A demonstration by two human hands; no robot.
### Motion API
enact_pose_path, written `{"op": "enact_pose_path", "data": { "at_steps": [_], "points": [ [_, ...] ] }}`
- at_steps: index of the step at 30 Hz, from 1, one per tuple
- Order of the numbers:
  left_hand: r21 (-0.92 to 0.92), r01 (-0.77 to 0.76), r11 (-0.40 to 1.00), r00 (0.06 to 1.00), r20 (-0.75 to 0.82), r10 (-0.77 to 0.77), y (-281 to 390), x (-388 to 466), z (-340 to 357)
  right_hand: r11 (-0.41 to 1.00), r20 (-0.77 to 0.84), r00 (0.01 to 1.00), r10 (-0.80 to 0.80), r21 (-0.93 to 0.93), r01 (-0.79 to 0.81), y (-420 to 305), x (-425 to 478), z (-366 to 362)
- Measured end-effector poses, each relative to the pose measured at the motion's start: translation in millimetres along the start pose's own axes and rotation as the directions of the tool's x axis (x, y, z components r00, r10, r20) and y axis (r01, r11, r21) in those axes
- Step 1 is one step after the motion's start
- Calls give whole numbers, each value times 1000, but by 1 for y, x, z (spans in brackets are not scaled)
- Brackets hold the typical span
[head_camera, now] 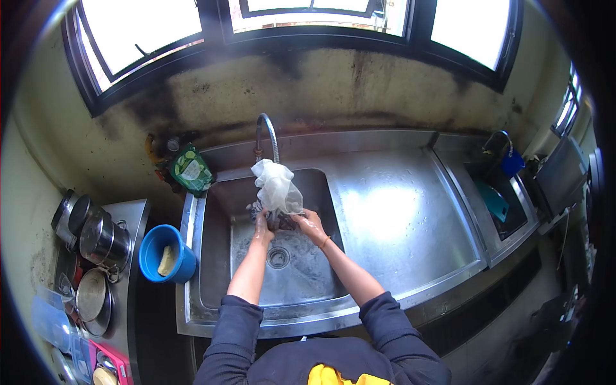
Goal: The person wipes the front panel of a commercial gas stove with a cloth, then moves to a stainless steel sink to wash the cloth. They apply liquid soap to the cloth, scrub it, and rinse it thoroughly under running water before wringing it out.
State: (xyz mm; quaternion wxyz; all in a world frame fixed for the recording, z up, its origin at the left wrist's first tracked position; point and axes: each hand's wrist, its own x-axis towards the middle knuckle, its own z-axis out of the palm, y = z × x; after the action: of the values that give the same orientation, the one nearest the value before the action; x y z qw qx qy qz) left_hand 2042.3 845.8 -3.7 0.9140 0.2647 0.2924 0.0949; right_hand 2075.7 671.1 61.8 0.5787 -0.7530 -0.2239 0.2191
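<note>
Over the steel sink basin (pixel 298 284), my left hand (pixel 263 228) and my right hand (pixel 311 227) grip a wet, dark patterned cloth (pixel 281 221) from either side. White suds show on both hands. A sheer white cloth (pixel 275 180) hangs right at the end of the flexible faucet spout (pixel 270 127) and covers much of the dark cloth. Whether the white cloth is tied to the spout or only lies against it, I cannot tell. Below my hands, the round drain (pixel 278 257) is visible in the basin floor.
A blue bucket (pixel 185 262) with a pale piece inside stands left of the sink. A green pouch (pixel 191 169) sits at the back left corner. Pots (pixel 103 243) and pans crowd the left counter. The wet steel drainboard (pixel 385 211) leads right to a second sink (pixel 500 202).
</note>
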Motion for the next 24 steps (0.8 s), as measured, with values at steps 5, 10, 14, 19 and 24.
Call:
{"op": "enact_pose_path", "data": {
  "at_steps": [5, 10, 14, 19, 24],
  "points": [
    [-335, 67, 940, 994, 103, -34, 1, 3, -18, 884, -43, 997, -58, 462, 71, -30, -25, -23],
    [-421, 126, 898, 987, 147, -70, -19, 7, -25, 895, -185, 950, -251, 331, 300, -30, -39, -28],
    [-263, 171, 949, 977, -78, -198, -42, -2, -22, 862, -286, 818, -499, -259, 435, -59, -67, -52],
    [-173, 262, 950, 953, -112, -283, -43, 13, -72, 613, -261, 590, -764, -580, 537, -88, -66, -50],
    [119, 114, 986, 886, -461, -47, -43, -16, -22, 945, -328, 898, -294, -242, 221, -87, -61, -50]
  ]
}}
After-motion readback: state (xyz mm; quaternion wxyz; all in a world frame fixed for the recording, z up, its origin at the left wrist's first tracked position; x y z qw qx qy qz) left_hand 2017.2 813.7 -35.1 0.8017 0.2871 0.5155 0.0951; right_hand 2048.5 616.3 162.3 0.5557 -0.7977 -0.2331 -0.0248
